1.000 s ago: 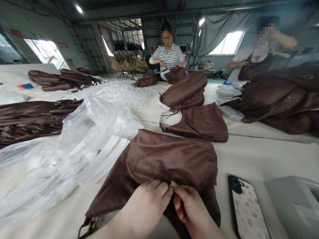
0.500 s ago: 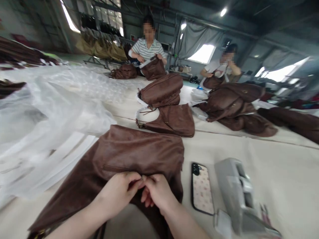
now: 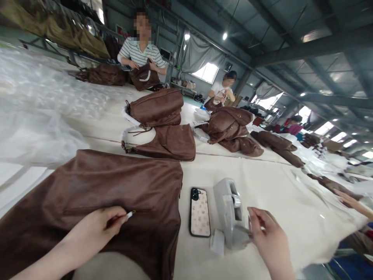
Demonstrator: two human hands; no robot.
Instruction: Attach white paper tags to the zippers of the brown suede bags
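A large dark brown leather bag (image 3: pixel 116 175) lies flat in front of me, with a zip running across it. Over that zip, my left hand (image 3: pixel 107 223) pinches a zip pull (image 3: pixel 130 214) wrapped in something white, its brass-coloured tip sticking out. To the right, my right hand (image 3: pixel 266 229) is closed in a pinch at the front end of a grey tape dispenser (image 3: pixel 225 214). A thin clear strip of tape (image 3: pixel 250 219) shows at its fingertips. Between bag and dispenser lies a phone (image 3: pixel 199 212) in a patterned case, with a small white piece (image 3: pixel 217 242) near it.
More brown bags (image 3: pixel 177 142) with wrapped handles lie across the table (image 3: pixel 262 182). Clear plastic wrap (image 3: pixel 37 132) covers the left side. Two co-workers stand beyond, one in a striped shirt (image 3: pixel 142 54). Another person's hand (image 3: pixel 349 200) reaches in at far right.
My right hand has left the zip pull and moved right to the tape dispenser. My left hand stays at the zip, now showing the white-wrapped pull. The view has turned right.
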